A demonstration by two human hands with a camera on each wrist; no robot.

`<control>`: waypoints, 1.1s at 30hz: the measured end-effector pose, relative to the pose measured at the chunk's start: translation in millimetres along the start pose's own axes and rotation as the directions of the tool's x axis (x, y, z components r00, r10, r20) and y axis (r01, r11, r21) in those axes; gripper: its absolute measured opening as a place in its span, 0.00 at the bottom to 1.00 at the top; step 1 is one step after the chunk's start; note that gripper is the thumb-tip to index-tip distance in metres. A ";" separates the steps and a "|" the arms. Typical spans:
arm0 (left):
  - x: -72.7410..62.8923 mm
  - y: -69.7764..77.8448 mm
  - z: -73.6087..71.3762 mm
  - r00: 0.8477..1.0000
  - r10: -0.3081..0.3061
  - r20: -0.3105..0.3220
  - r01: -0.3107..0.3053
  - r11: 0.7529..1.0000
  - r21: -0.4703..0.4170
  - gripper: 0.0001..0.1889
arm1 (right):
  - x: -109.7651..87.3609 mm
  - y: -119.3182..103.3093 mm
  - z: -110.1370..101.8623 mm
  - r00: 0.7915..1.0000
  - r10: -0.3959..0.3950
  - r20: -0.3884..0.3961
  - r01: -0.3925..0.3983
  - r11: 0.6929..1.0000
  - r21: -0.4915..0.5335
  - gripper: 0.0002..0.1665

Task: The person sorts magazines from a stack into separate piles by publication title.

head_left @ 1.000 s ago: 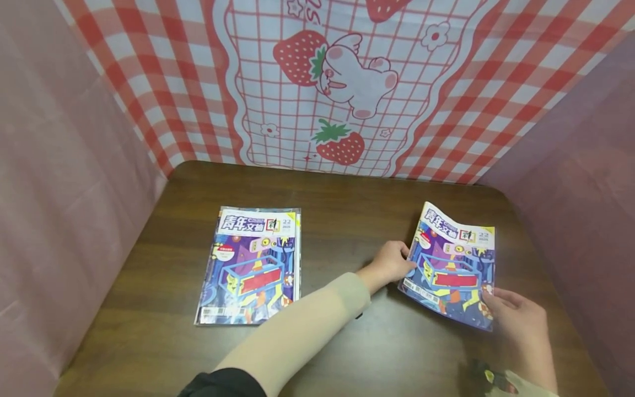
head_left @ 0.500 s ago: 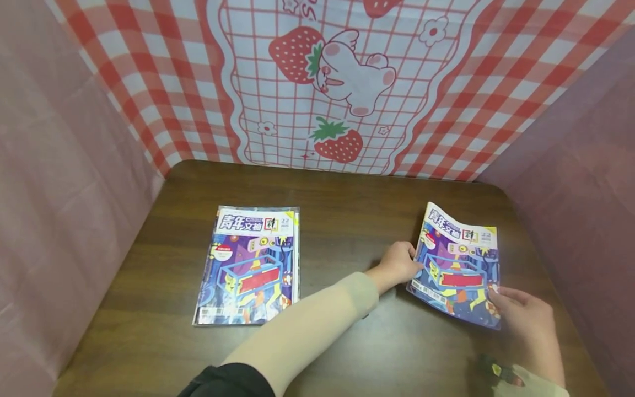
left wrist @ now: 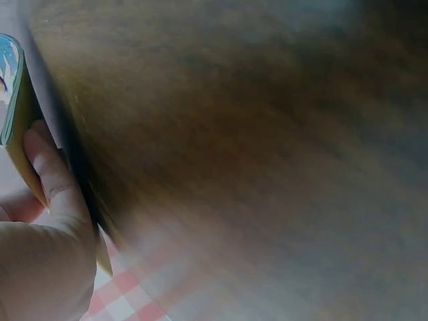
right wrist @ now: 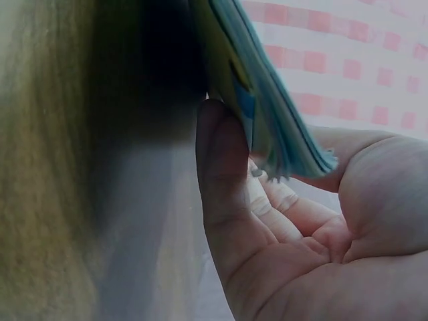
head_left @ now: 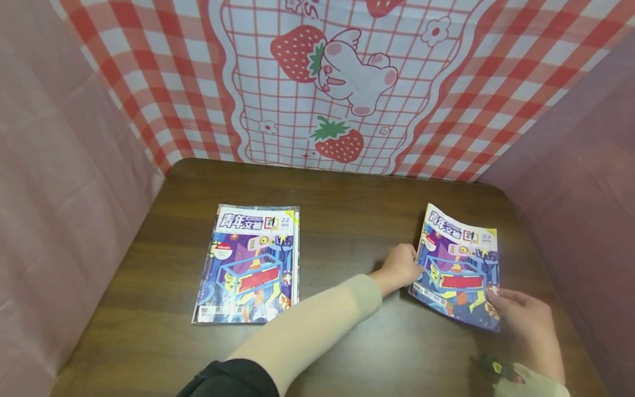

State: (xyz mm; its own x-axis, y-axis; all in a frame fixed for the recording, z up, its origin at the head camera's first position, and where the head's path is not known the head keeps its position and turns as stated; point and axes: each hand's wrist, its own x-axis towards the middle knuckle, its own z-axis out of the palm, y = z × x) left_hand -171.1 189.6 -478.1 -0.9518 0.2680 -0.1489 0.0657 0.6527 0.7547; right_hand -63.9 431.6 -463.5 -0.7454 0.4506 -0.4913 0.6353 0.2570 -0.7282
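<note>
A red-checked cloth (head_left: 347, 71) printed with strawberries hangs along the far edge of the brown table (head_left: 357, 207), which is the landmark here. On the table's left half lies a pile of magazines (head_left: 248, 270), squared to the person, other edges peeking from beneath the top cover. At the table's right half is the magazine (head_left: 456, 264) in hand, its far-left corner curling up; it seems lifted clear of the table, though the blurred left wrist view leaves that less than certain. The right hand (head_left: 528, 320) pinches its near-right part, thumb on the cover and fingers beneath; the left hand (head_left: 399, 267) grips the left edge. For a clean hold, I would keep both pinches equally firm and level, since a soft magazine probably sags between them, and avoid squeezing inward, which would likely deepen the curl.
</note>
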 end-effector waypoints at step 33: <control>2.6 -6.4 -3.8 1.000 0.006 0.007 -0.007 0.996 0.091 0.07 | -3.0 5.2 7.1 0.998 -0.020 -0.062 0.014 0.995 -0.103 0.48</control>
State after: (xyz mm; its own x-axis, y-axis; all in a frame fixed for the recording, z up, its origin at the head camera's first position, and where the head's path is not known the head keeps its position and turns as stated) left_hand -175.1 183.5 -480.9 -0.9491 0.2775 -0.1488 0.0994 0.7124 0.6947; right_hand -59.8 425.6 -469.2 -0.7443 0.4973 -0.4457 0.6421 0.3496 -0.6822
